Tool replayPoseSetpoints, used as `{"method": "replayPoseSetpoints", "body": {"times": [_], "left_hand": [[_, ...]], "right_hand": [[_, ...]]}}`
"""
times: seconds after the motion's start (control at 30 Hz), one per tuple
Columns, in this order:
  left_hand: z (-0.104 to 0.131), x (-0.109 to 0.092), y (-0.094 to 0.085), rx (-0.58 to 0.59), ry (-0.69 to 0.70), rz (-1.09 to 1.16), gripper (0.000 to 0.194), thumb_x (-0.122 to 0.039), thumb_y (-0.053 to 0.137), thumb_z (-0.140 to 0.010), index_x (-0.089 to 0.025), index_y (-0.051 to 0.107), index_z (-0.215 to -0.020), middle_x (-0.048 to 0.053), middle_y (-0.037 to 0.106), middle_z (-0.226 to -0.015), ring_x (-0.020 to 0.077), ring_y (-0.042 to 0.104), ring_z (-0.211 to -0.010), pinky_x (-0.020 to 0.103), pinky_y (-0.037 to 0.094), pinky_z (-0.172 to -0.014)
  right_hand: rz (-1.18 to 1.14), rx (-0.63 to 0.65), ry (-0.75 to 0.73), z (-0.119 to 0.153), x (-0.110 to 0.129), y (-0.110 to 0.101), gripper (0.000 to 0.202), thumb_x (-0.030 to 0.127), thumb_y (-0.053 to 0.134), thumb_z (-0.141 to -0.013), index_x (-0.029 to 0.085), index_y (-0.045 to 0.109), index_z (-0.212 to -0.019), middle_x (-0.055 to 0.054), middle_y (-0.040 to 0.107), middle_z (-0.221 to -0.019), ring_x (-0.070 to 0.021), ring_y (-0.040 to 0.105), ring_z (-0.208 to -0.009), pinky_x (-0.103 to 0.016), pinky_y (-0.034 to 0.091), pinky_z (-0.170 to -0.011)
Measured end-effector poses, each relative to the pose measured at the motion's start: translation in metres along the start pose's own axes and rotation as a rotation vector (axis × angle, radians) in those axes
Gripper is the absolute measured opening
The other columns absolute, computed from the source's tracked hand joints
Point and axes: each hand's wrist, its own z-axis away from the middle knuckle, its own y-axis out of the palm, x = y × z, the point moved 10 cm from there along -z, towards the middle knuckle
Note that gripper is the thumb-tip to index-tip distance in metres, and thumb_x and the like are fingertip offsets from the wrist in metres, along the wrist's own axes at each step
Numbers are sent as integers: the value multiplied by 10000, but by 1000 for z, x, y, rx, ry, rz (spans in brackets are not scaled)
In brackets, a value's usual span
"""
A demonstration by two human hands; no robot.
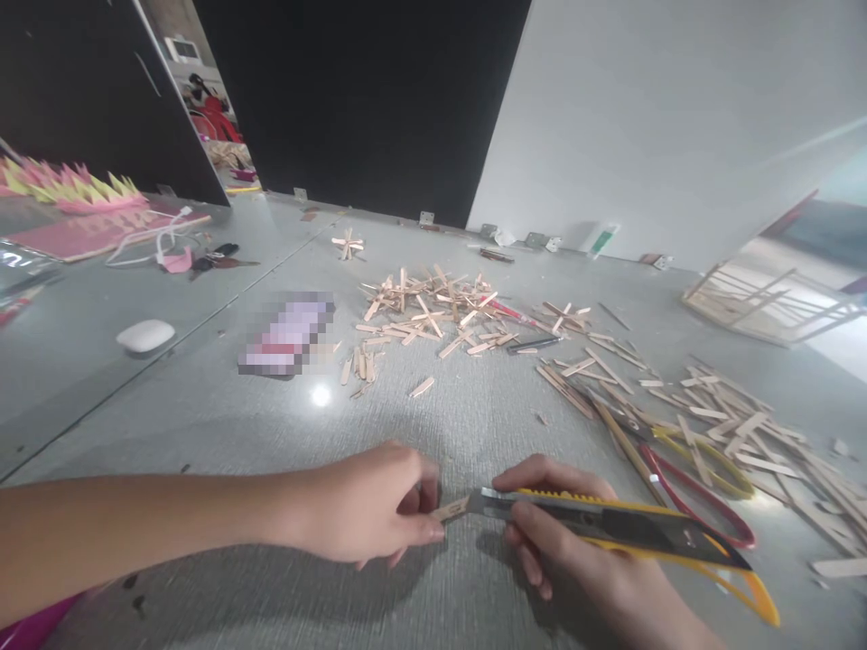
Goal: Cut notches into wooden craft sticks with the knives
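My left hand (369, 506) pinches a short piece of flat wooden stick (452, 511) between thumb and fingers, low over the grey table. My right hand (569, 533) is closed around a yellow and black utility knife (610, 522), whose handle points to the lower right. The knife's short blade meets the right end of the stick; whether it has cut into the wood I cannot tell. Beyond my hands lies a loose heap of cut wooden sticks (433, 311), with one small piece (421, 387) apart in front of it.
Scissors with red and yellow handles (704, 506) lie at the right among more wooden sticks (738, 424). A stick frame (751, 302) stands farther right. To the left are a pixelated flat object (288, 334), a white rounded case (145, 336), keys (220, 257) and a white cable (128, 244).
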Motion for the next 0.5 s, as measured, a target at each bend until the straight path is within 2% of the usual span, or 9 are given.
{"method": "replayPoseSetpoints", "body": {"times": [0.17, 0.27, 0.33, 0.43, 0.5], "left_hand": [[0, -4, -7, -98, 43, -72, 311, -435, 566, -949, -205, 584, -741, -25, 580, -538, 96, 453, -404, 215, 342, -402], [0, -1, -8, -107, 28, -59, 210, -426, 597, -931, -216, 596, -929, -38, 604, -593, 109, 487, -415, 215, 353, -399], [0, -1, -9, -110, 27, -56, 241, -422, 632, -912, -227, 559, -1034, -42, 615, -652, 114, 517, -424, 213, 359, -398], [1, -7, -15, -132, 44, -109, 181, -371, 626, -920, -221, 575, -1007, -40, 616, -638, 111, 530, -456, 206, 358, -433], [2, -9, -17, -129, 37, -142, 148, -353, 589, -947, -210, 612, -919, -35, 616, -590, 103, 507, -451, 209, 363, -450]], "right_hand": [[-44, 41, -13, -2, 1, -1, 364, 512, 686, -949, 174, 645, -1080, -2, 671, -696, -111, 587, -531, -243, 475, -504], [8, 113, 22, -2, -5, 5, 411, 545, 609, -990, 174, 617, -1166, -37, 705, -748, -147, 643, -580, -278, 503, -532], [89, 135, 44, -2, -7, 7, 408, 561, 600, -988, 186, 617, -1149, -30, 692, -751, -153, 643, -598, -294, 523, -561], [219, 66, 60, -1, -3, 0, 382, 578, 653, -939, 206, 648, -1023, 22, 612, -646, -130, 574, -550, -262, 493, -525], [347, -3, 14, 0, 10, -9, 359, 575, 665, -919, 216, 669, -918, 35, 567, -592, -124, 537, -522, -240, 453, -484]]}}
